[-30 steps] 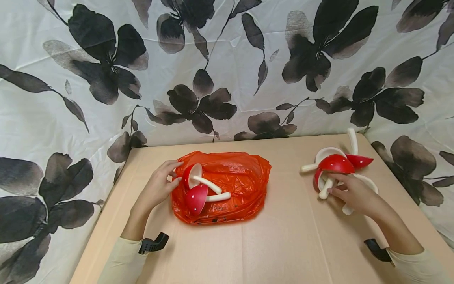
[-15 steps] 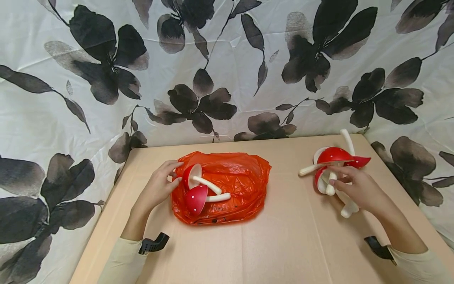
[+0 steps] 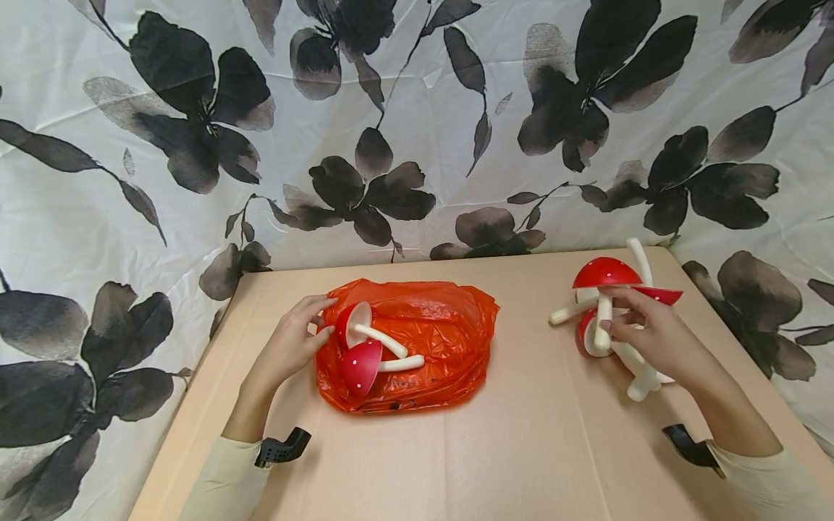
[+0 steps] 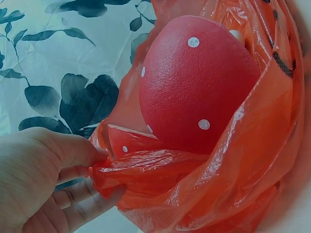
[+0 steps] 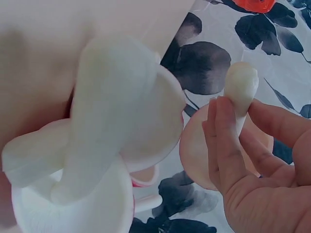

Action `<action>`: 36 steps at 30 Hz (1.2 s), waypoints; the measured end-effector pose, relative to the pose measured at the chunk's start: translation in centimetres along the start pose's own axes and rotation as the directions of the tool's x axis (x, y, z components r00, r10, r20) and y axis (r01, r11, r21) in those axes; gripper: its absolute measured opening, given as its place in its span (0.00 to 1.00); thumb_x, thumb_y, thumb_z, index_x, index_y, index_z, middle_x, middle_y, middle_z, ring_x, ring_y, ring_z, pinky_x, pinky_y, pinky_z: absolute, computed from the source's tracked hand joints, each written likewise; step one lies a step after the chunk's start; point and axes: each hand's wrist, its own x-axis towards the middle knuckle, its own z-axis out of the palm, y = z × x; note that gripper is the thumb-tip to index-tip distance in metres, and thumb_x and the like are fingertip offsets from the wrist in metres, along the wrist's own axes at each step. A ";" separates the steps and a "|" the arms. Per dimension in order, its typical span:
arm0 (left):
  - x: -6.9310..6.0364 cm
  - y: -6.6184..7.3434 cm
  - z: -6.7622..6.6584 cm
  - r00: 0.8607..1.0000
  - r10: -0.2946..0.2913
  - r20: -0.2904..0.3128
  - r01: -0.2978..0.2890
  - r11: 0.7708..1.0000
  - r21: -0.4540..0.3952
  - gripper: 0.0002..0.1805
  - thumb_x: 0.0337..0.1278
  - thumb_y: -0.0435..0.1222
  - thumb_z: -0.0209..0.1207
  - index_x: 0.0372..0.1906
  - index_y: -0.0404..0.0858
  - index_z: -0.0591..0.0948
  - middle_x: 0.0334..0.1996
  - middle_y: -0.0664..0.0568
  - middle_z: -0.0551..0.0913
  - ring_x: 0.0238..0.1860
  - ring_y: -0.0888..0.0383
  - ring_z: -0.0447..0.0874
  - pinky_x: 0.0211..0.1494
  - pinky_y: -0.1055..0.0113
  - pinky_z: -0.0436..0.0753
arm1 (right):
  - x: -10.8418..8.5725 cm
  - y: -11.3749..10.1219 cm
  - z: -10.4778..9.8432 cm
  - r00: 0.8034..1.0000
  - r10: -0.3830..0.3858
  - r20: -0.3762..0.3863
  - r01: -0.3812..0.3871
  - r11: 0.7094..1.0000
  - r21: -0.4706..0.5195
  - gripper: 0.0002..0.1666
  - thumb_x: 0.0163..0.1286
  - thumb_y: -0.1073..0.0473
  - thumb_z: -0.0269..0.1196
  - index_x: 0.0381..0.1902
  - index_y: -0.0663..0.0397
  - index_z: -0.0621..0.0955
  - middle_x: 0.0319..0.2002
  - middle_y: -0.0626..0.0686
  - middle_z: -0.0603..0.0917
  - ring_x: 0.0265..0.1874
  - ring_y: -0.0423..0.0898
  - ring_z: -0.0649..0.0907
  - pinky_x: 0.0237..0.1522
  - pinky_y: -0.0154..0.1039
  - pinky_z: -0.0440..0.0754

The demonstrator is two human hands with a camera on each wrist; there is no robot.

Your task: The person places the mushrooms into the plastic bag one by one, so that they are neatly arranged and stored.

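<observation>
My left hand [image 3: 296,339] pinches the left rim of a red plastic bag [image 3: 449,340] on the table; the left wrist view shows thumb and fingers on the film. Inside the bag's mouth lie two toy mushrooms with white-dotted red caps, one cap [image 3: 361,367] in front of the other [image 3: 355,322]. At the right, my right hand [image 3: 651,336] pinches the white stem [image 5: 241,85] of a mushroom whose red cap [image 3: 606,272] is uppermost. Below it several more mushrooms sit in a pile, among them one with an upward stem [image 3: 641,260] and one with a stem [image 3: 643,382] toward me.
A pale wooden table [image 3: 508,449] carries everything. Behind it and along the sides hangs a white cloth [image 3: 456,130] with dark flowers. Each wrist wears a black camera mount, such as the left one [image 3: 282,447].
My right hand has lifted the pinched mushroom slightly off the pile, its cap tilting upright and its stem now pointing down. The left hand and the bag have stayed put.
</observation>
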 end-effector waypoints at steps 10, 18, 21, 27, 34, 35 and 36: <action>0.1 -0.1 -0.1 1.000 0.005 -0.004 -0.005 1.000 0.000 0.27 0.60 0.27 0.65 0.66 0.34 0.77 0.63 0.42 0.76 0.44 0.51 0.83 0.40 0.63 0.88 | 0.8 -0.6 0.1 0.999 0.028 -0.025 -0.026 0.999 0.047 0.35 0.73 0.59 0.65 0.74 0.55 0.67 0.60 0.66 0.76 0.48 0.52 0.82 0.38 0.28 0.85; 0.1 -0.1 -0.1 1.000 0.010 -0.003 -0.010 1.000 0.002 0.27 0.59 0.27 0.66 0.65 0.35 0.77 0.63 0.42 0.76 0.44 0.50 0.83 0.41 0.58 0.89 | 1.5 -1.2 0.3 0.999 0.019 -0.047 -0.012 0.991 0.136 0.35 0.73 0.61 0.64 0.75 0.53 0.67 0.61 0.66 0.77 0.41 0.30 0.82 0.40 0.27 0.85; 0.1 -0.1 -0.1 1.000 0.011 -0.003 -0.011 1.000 0.000 0.27 0.59 0.27 0.66 0.65 0.35 0.77 0.62 0.41 0.76 0.44 0.50 0.83 0.41 0.58 0.89 | 1.6 -1.8 0.3 0.999 0.004 -0.051 0.004 0.988 0.155 0.36 0.72 0.60 0.65 0.75 0.53 0.67 0.61 0.65 0.77 0.41 0.28 0.82 0.40 0.26 0.84; 0.1 -0.1 -0.1 1.000 0.009 -0.002 -0.009 1.000 0.004 0.27 0.59 0.27 0.66 0.65 0.34 0.77 0.63 0.41 0.76 0.44 0.50 0.83 0.41 0.58 0.89 | 1.9 -2.8 0.4 0.999 0.026 -0.037 -0.021 0.991 0.129 0.39 0.72 0.51 0.66 0.76 0.48 0.67 0.63 0.62 0.76 0.44 0.32 0.82 0.41 0.29 0.85; 0.1 0.0 0.0 1.000 0.009 0.001 -0.009 1.000 0.007 0.27 0.59 0.27 0.65 0.66 0.34 0.77 0.63 0.41 0.76 0.44 0.50 0.84 0.42 0.57 0.89 | 2.5 -4.0 0.7 1.000 0.009 -0.006 -0.008 0.991 0.137 0.38 0.73 0.52 0.65 0.77 0.45 0.66 0.66 0.62 0.74 0.53 0.55 0.81 0.41 0.29 0.84; 0.1 0.0 0.0 1.000 0.011 0.000 -0.010 1.000 0.006 0.27 0.59 0.26 0.65 0.65 0.34 0.77 0.63 0.41 0.76 0.44 0.50 0.84 0.42 0.57 0.89 | 2.6 -4.2 0.8 1.000 0.006 -0.003 -0.005 0.990 0.138 0.38 0.73 0.52 0.65 0.77 0.44 0.67 0.66 0.62 0.74 0.54 0.57 0.81 0.41 0.30 0.85; 0.1 0.0 0.0 1.000 0.012 -0.001 -0.012 1.000 0.007 0.27 0.60 0.26 0.65 0.65 0.34 0.77 0.63 0.41 0.76 0.44 0.50 0.84 0.42 0.57 0.89 | 2.6 -4.4 0.8 1.000 0.007 -0.003 -0.007 0.990 0.142 0.37 0.72 0.52 0.65 0.76 0.43 0.67 0.66 0.61 0.75 0.54 0.58 0.81 0.41 0.30 0.85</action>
